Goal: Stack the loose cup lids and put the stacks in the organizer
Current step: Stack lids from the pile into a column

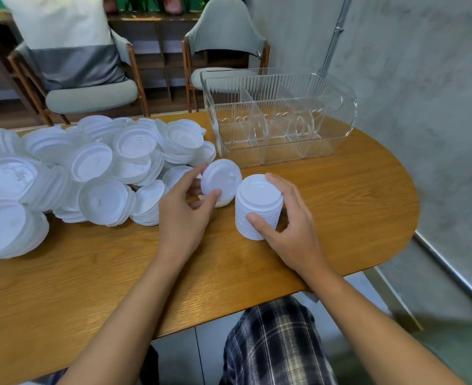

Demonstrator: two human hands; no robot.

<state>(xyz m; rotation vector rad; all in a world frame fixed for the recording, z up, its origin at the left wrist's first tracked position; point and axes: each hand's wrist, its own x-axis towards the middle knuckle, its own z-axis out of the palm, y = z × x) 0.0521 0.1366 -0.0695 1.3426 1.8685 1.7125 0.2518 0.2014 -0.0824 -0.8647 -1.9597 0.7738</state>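
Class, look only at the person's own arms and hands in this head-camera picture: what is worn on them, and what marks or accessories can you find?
Both forearms are bare up to the frame's bottom edge; no sleeves show. The left hand and right hand wear no gloves, and no rings, watch or bracelet are visible. Fingernails are short and unpainted. The only clothing in view is dark plaid fabric on the lap.

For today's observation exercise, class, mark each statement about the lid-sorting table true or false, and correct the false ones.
1. The right hand grips an upright stack of white lids. True.
2. The clear organizer already holds lid stacks. False: its compartments look empty.
3. The left hand holds a single lid, tilted. True.
4. The loose lid pile lies to the right of the organizer. False: it lies to its left.
5. The wooden table is square. False: its end is rounded.
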